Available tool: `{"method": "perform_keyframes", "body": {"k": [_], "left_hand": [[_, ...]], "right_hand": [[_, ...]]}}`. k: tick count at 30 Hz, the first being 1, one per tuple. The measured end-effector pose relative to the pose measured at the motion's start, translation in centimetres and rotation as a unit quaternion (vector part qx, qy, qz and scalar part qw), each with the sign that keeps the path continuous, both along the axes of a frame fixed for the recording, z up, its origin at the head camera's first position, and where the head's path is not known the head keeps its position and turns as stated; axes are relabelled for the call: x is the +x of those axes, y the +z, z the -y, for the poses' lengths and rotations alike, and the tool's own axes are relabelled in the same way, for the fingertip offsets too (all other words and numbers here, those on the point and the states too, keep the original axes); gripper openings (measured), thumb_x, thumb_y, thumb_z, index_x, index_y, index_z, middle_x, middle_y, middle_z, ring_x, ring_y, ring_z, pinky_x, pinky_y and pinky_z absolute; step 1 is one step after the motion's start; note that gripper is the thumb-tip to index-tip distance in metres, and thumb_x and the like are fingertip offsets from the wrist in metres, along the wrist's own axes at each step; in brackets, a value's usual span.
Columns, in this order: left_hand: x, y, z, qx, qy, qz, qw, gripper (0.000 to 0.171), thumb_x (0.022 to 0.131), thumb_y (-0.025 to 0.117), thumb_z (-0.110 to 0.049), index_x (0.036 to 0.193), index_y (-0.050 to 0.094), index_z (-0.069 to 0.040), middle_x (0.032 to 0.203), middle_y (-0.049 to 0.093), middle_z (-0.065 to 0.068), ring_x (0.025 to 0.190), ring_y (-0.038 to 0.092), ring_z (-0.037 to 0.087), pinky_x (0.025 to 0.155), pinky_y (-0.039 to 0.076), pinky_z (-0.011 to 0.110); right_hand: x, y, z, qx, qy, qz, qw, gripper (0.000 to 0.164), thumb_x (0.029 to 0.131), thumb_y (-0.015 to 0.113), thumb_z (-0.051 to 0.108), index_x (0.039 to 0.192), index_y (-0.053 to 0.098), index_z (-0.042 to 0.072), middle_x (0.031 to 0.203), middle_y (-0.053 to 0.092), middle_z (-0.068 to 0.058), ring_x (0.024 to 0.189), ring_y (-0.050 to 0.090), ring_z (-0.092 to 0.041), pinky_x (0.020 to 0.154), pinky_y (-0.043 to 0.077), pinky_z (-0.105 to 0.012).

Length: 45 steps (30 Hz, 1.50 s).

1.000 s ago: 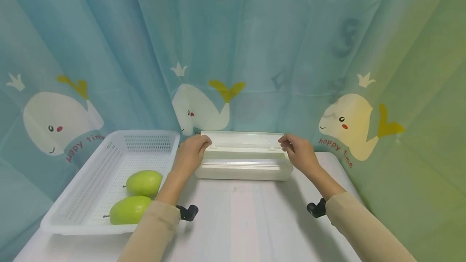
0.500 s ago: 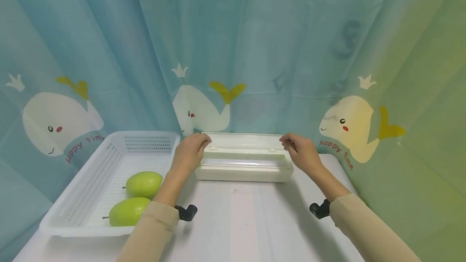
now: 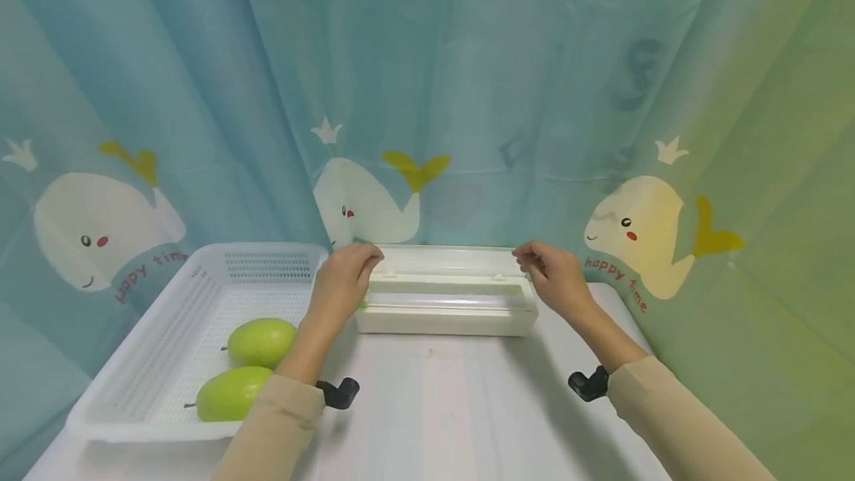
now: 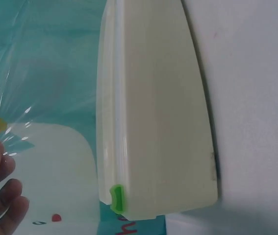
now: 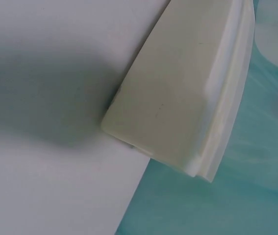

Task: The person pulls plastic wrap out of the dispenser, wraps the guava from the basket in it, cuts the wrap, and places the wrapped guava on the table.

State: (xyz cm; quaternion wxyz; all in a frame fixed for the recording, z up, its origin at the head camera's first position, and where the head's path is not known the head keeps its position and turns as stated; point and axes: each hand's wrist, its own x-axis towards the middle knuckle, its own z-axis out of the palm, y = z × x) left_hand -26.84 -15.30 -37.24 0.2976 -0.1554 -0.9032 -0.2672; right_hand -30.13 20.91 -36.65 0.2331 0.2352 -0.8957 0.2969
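Clock centred on box [image 3: 446, 323], head view, 12 at the far side. Box sits on table [image 3: 444, 407], lid [image 3: 454, 260] raised on its far side. Left hand [image 3: 339, 280] at 10 o'clock, right hand [image 3: 553, 277] at 2 o'clock; hands well apart from each other. Left wrist view: thumb and fingers pinch clear film [image 4: 55, 93] rising beyond the box, fingers off the box itself; green slider [image 4: 117, 199] at the box's near end. Right hand: thumb and fingertips pinch the film's other side; only fingertips show in right wrist view. Basket [image 3: 154, 433] between 8 and 9 o'clock, two green fruits [image 3: 262, 342] inside. Curtain [image 3: 481, 110] at 12, whale prints.
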Motion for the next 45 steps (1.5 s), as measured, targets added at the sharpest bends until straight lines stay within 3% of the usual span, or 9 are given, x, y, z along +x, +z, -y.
{"method": "perform_keyframes", "body": {"k": [14,26,45], "left_hand": [[0.4,0.2,0.3,-0.002,0.004,0.005,1.0000,0.009,0.098,0.065,-0.019,0.101,0.072,-0.014,0.092,0.071,0.002,0.087,0.066,0.028,0.074,0.054,0.044],[0.4,0.2,-0.2,0.001,0.000,-0.014,0.9999,0.006,0.096,0.067,-0.014,0.099,0.072,-0.014,0.094,0.072,0.001,0.088,0.067,0.027,0.074,0.055,0.044],[0.9,1.4,-0.5,0.009,0.009,-0.022,0.9997,0.009,0.097,0.065,-0.016,0.101,0.073,-0.014,0.101,0.073,0.003,0.093,0.067,0.028,0.081,0.054,0.045]], "right_hand": [[0.0,0.5,0.3,-0.011,0.010,-0.007,1.000,0.015,0.094,0.061,-0.004,0.101,0.070,0.006,0.092,0.075,-0.009,0.081,0.073,-0.022,0.069,0.059,-0.038],[-0.1,0.3,-0.2,-0.015,0.007,-0.014,1.000,0.015,0.094,0.060,-0.005,0.101,0.070,0.004,0.092,0.074,-0.009,0.080,0.073,-0.022,0.068,0.059,-0.034],[0.3,1.1,-0.4,-0.015,-0.004,-0.039,0.999,0.015,0.094,0.062,-0.002,0.100,0.071,0.008,0.090,0.075,-0.006,0.078,0.072,-0.020,0.066,0.059,-0.038]]}}
